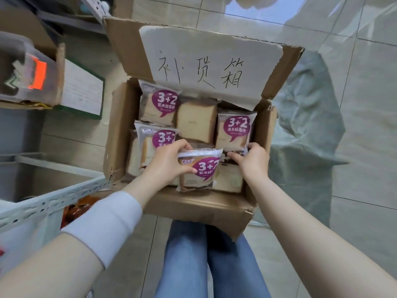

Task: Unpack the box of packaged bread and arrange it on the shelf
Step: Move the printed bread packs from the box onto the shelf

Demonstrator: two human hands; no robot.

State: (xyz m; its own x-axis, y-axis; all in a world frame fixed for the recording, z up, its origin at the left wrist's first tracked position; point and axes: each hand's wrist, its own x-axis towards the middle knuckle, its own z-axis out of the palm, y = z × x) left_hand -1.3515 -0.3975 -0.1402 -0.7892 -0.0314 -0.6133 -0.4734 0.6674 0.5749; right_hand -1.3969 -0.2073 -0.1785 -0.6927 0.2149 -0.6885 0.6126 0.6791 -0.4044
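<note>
I see the cardboard box (193, 206) sitting open on the tiled floor just ahead of my knees in blue jeans (206, 261), its far flap standing up at 12 o'clock with a white paper label (210, 59) bearing handwritten characters. Inside, packaged bread fills the box: one packet (160, 104) at about 10 o'clock, a plain-faced packet (196, 119) beside it near the centre, another purple-badged packet (235, 129) at 2 o'clock, and one (154, 138) at 9 o'clock partly under my wrist. My left hand (169, 162) is closed around the front packet (198, 168), thumb on its face and fingers over its top left corner; that packet sits at 6 o'clock in the box, tilted toward me above the others. My right hand (252, 160) is at 4 o'clock, fingers curled down onto the bottom edge of the 2 o'clock packet; I cannot tell whether it truly grips it. The white shelf rail (49, 203) runs at 8 o'clock, beside the box's left wall
</note>
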